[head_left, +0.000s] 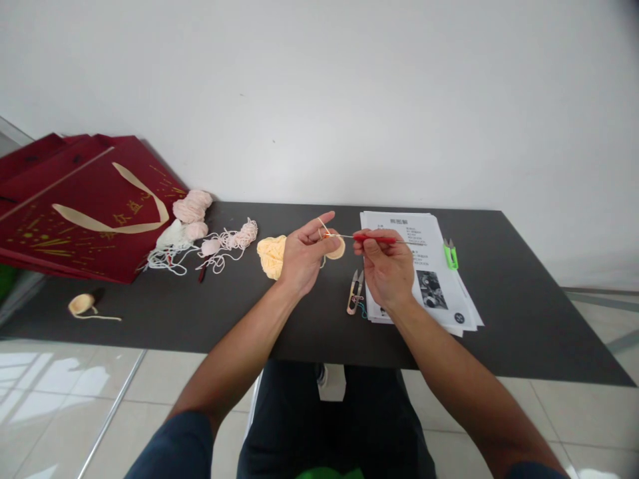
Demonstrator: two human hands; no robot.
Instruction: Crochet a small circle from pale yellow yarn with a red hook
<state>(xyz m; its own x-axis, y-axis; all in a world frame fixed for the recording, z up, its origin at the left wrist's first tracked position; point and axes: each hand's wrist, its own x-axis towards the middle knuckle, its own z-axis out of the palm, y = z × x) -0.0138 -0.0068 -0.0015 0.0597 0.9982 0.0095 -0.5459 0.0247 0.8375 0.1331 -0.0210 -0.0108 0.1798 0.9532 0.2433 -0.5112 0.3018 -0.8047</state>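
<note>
My left hand [303, 256] pinches a small round piece of pale yellow crochet work [336, 249] between thumb and fingers. A strand of yellow yarn runs up over its raised index finger. My right hand [387, 266] is closed around the red handle of a crochet hook [375, 237]. The hook's thin metal shaft points left and meets the crochet piece at the left fingertips. Just left of my left hand, partly behind it, lies a yellow ball of yarn [271, 257].
Thread snips [355, 293] lie beside printed sheets [399, 259]; green snips [450, 254] rest at the sheets' right edge. Pale pink yarn [192, 206] and white yarn [172, 237] sit near dark red gift bags [90, 206]. A small cream crocheted piece [81, 304] is at the table's left.
</note>
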